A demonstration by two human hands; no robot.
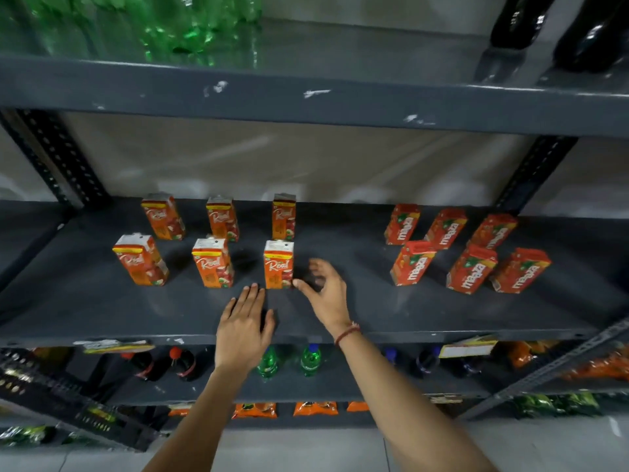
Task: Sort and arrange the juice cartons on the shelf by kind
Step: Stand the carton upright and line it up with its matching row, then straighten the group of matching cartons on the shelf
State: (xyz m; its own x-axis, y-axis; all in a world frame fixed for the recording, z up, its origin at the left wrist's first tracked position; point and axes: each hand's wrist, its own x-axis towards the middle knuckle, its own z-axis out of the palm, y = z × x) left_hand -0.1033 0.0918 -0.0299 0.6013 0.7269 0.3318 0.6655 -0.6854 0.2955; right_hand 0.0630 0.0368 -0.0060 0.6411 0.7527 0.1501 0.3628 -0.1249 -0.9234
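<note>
Twelve cartons: two kinds stand on the grey shelf (340, 311), six of each, in two groups well apart.
Real cartons (218, 243): left half of the shelf, upright, in two rows of three, one row behind the other, with gaps between them.
Front right Real carton (278, 264): last of the front row, upright, nearest to both hands.
Maaza cartons (466, 248): right half of the shelf, two rows of three, packed closer together and leaning in the wide-angle view.
Gap between groups: a bare stretch of shelf, with the right hand over its left end.
Left hand (243, 327): open, palm down, fingers together and stretched forward over the front edge of the shelf; the fingertips lie just in front of the front right Real carton, not touching it, and grip nothing.
Right hand (325, 294): open, fingers spread and curled, holding nothing; the thumb tip is close to the lower right corner of the front right Real carton, and contact cannot be told.
Right wrist: a red thread band (347, 332).
Shelf above: green bottles (153, 25) at left, dark bottles (561, 28) at right.
Shelf below: small dark and green bottles (309, 361) and orange packets (253, 410) lower down.
</note>
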